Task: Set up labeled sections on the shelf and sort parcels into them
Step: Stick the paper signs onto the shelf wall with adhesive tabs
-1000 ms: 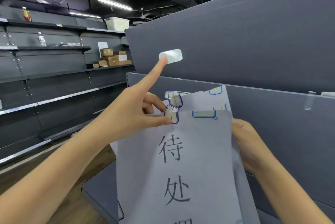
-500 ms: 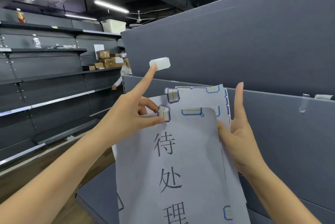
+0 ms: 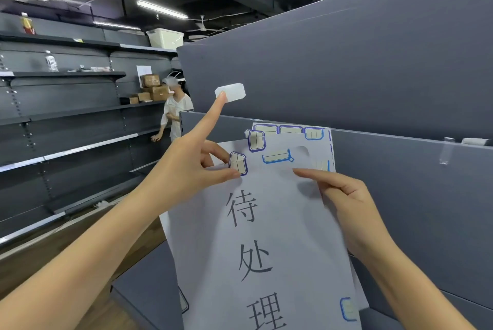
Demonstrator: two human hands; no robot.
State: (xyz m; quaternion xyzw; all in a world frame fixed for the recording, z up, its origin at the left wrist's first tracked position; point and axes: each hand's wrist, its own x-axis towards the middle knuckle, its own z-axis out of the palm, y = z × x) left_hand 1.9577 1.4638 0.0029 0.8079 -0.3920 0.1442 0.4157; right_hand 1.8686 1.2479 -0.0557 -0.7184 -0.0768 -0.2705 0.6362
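well, early days: the smooth grey metal shelf (image 3: 346, 62) waits for its thin white paper sign (image 3: 253, 236), so sorting looks a way off. the sheet sits just before it, left hand (image 3: 186, 169) pinching its top corner, right hand (image 3: 344, 196) pinching the top edge, and a glossy tape strip (image 3: 232, 92) is stuck on the left fingertip (image 3: 220, 99).

The white label sheet (image 3: 293, 223) carries dark grey characters, its stickers (image 3: 238, 164) are beige with blue borders, the tape piece (image 3: 232, 92) is translucent white, the shelf panels (image 3: 346, 62) slate grey, and the far cardboard boxes (image 3: 152, 86) brown.
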